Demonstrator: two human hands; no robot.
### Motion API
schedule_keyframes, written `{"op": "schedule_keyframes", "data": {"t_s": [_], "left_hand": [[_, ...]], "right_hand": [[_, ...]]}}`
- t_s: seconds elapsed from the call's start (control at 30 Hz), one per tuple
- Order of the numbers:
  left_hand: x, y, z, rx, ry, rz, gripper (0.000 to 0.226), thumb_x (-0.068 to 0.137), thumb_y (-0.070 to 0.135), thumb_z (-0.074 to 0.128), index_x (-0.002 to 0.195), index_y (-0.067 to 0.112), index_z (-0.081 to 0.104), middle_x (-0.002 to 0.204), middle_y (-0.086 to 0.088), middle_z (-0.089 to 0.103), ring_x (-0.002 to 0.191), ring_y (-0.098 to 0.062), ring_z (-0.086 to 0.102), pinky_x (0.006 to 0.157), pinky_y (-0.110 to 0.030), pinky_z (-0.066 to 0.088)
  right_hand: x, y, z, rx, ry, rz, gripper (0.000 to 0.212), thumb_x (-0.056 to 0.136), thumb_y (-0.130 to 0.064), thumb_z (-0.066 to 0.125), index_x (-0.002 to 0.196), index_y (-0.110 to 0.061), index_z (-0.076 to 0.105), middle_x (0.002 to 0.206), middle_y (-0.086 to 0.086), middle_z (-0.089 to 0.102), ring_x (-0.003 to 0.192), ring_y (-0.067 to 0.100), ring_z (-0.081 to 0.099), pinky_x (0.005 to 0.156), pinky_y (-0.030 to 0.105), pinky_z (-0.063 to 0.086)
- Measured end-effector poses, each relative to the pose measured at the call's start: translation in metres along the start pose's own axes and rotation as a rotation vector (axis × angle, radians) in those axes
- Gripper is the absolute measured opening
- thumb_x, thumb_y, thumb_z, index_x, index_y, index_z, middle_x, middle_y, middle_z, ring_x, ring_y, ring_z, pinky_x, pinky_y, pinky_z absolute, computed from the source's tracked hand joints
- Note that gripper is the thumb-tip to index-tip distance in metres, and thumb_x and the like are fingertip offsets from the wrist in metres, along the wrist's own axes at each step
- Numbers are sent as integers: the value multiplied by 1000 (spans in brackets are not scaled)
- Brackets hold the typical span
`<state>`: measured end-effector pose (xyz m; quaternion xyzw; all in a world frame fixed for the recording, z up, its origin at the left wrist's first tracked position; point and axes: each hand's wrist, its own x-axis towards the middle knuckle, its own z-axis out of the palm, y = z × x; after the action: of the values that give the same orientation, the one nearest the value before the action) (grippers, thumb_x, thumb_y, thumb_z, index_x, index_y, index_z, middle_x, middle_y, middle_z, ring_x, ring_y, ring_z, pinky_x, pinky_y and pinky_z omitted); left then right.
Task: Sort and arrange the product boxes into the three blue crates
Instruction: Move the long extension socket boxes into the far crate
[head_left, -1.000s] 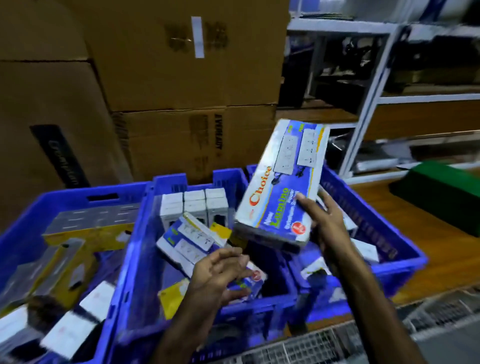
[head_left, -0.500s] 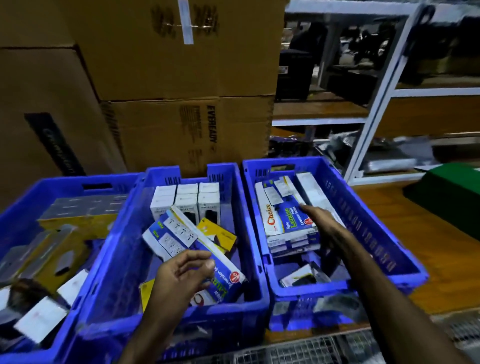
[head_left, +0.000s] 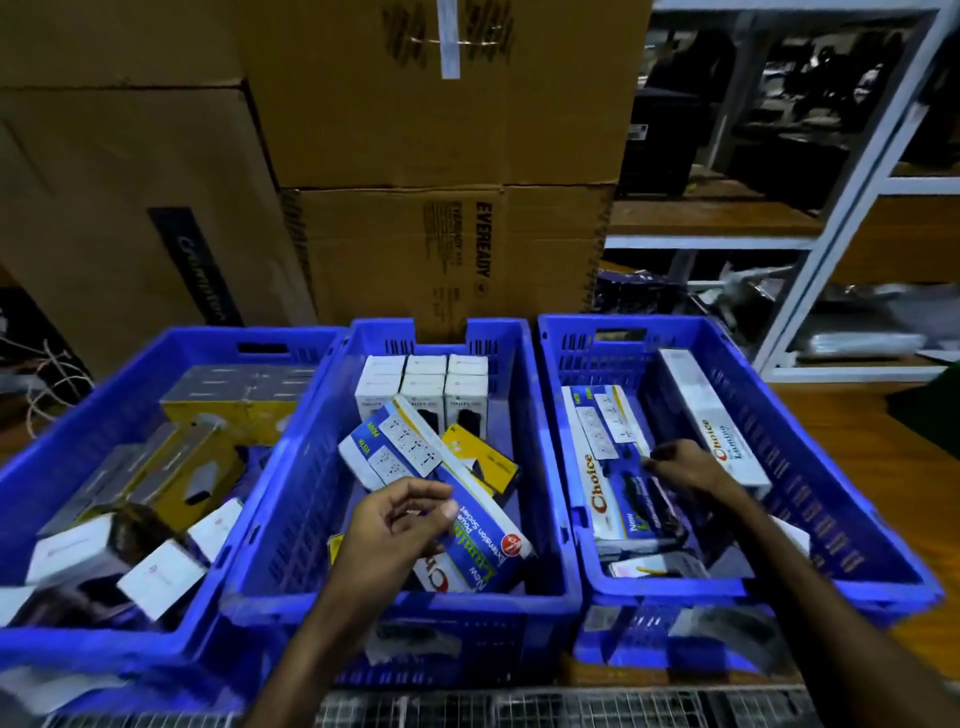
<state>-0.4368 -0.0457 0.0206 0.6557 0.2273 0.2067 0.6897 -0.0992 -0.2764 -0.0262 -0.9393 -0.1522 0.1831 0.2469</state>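
Blue crates stand three abreast. In the right crate (head_left: 810, 530), at about 3 o'clock, the right hand (head_left: 680, 465) rests on a flat Choice box (head_left: 605, 467), fingers loosely bent over its right edge; whether they pinch it I cannot tell. The left hand (head_left: 402, 519), at 6 o'clock, hovers half-curled over a tilted extension-socket box (head_left: 410, 452) in the middle crate (head_left: 291, 493), apparently holding nothing. These cartons look light, stiff and glossy, so probably slippery; best taken across the long edges. Crate walls crowd each box; the open room is upward. The left crate (head_left: 67, 441) holds jumbled yellow and white boxes.
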Motion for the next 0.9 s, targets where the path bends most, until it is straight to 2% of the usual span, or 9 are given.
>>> {"op": "schedule_keyframes", "data": {"t_s": [0.1,0.17,0.27,0.33,0.43,0.5,0.63,0.77,0.9], "left_hand": [[3,1,-9,90,35,40,33,78,27,82,103,7,76,96,-19,76,80,-20,72,76,-40,57],[3,3,-16,166,40,64,30,77,29,80,101,11,76,93,-10,77,76,-14,70,74,-37,57],[1,4,-29,275,3,95,16,87,19,82,101,16,76,97,-3,78,82,-18,73,78,-41,60],[-1,3,-38,330,-28,109,13,91,15,78,104,18,75,100,-2,78,87,-21,74,80,-46,61],[0,0,-54,399,-56,123,16,89,24,80,104,24,75,99,0,77,88,-24,75,77,-51,62],[3,-2,-65,430,-68,137,18,87,34,81,103,30,75,100,2,77,91,-22,75,77,-48,63],[11,-5,-84,432,-79,163,34,79,60,77,106,38,73,104,6,76,95,-21,75,81,-49,63],[19,-6,-90,488,-83,190,19,87,34,82,104,30,75,97,6,75,89,-16,73,79,-46,63],[21,-6,-90,504,-142,224,19,88,23,82,106,22,76,98,7,76,89,-12,72,78,-44,62]], "right_hand": [[-34,-24,-1,91,100,-86,39,92,-40,70,120,-12,72,110,10,76,108,27,70,94,37,51],[-66,-48,1,217,147,-185,33,94,-34,70,119,-13,72,106,6,77,97,21,73,92,35,53],[-116,-84,13,331,152,-330,22,95,-26,70,114,-16,74,93,-3,77,75,10,71,72,22,54],[-144,-104,23,336,137,-435,18,95,-26,70,111,-22,74,90,-11,75,78,2,69,68,17,52],[-161,-124,42,238,112,-542,17,92,-35,70,108,-29,73,90,-20,73,86,-3,67,75,21,53],[-160,-137,56,121,82,-578,39,89,-51,63,119,-28,70,103,-14,74,99,5,69,87,32,55],[-148,-166,84,-111,-67,-549,67,93,-51,64,149,-20,45,143,7,54,132,28,52,103,43,46],[-131,-180,106,-214,-168,-363,80,89,-57,67,151,-23,28,151,17,41,136,41,46,103,51,45],[-122,-176,110,-191,-299,-245,94,89,-54,70,159,-30,11,144,21,52,125,39,57,97,45,50]]}}
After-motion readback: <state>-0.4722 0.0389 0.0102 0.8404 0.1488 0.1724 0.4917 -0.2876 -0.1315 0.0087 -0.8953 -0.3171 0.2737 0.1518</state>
